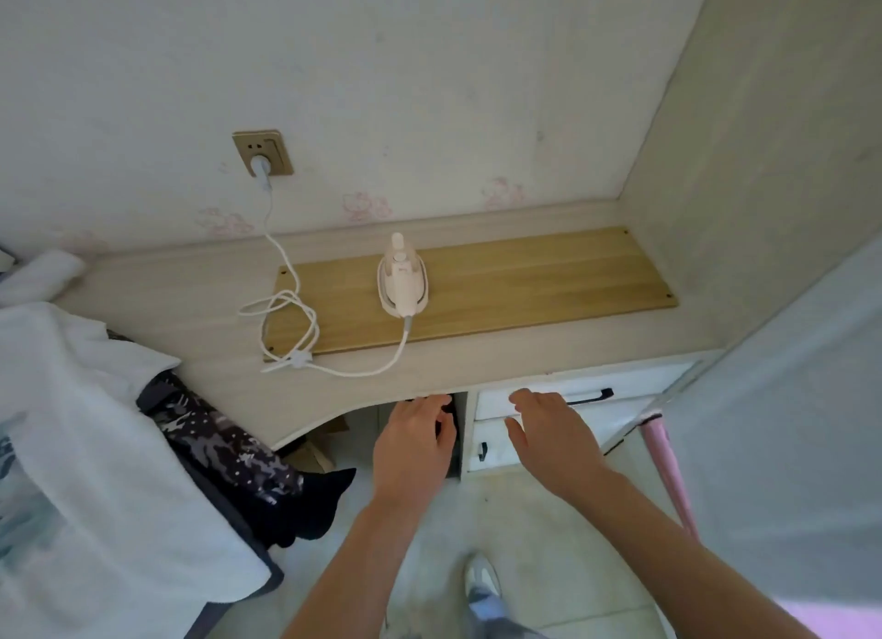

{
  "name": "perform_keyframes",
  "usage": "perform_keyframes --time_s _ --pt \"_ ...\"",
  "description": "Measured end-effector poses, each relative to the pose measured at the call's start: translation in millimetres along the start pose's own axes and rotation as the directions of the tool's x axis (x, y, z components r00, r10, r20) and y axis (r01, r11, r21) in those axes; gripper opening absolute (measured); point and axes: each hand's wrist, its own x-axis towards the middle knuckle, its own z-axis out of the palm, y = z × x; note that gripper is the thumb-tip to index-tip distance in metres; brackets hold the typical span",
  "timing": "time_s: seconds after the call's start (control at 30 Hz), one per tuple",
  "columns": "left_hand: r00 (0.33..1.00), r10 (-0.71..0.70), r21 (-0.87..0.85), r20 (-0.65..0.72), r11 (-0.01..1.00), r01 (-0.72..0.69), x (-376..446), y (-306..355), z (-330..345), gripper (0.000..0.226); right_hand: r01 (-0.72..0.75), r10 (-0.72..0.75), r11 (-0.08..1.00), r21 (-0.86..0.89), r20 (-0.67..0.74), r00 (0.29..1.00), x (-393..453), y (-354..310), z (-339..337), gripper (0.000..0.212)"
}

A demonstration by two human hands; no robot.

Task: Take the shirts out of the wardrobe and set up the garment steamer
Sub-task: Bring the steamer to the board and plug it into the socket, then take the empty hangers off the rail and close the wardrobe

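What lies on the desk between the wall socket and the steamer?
In the head view, the white cord runs from the wall socket in a loose coil to the steamer on the wooden board.

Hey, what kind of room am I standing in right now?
Probably a bedroom: cartoon-print wallpaper, a built-in desk with drawers, clothes piled at its left, and a plugged-in steamer on a board.

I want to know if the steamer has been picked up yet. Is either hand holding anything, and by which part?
Nothing is held. The left hand and right hand are both open and empty, below the desk edge; the steamer stands untouched on the board.
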Motion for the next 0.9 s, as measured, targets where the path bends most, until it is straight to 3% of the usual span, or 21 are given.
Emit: perform_keyframes --time_s 0.17,0.27,0.53,0.9 --pt "0.976 0.182 0.145 0.116 0.969 -0.198 -56 1 -5 0.026 -0.075 0.075 0.997 -0.016 -0.030 0.997 -79 -1 21 0.037" --pt "0.957 0.220 0.168 0.187 0.953 -0.252 -94 2 -9 0.025 -0.138 0.138 0.990 -0.004 -0.039 0.990 -132 -2 34 0.037" --pt "0.899 0.305 0.110 0.314 0.929 -0.353 -182 17 -2 0.012 -0.322 0.324 0.946 0.038 -0.074 0.943 -249 7 51 0.036" --pt "0.792 0.428 0.022 0.437 0.875 -0.484 -240 70 33 0.031 -0.520 0.525 0.851 0.072 -0.086 0.847 -355 56 56 0.033"
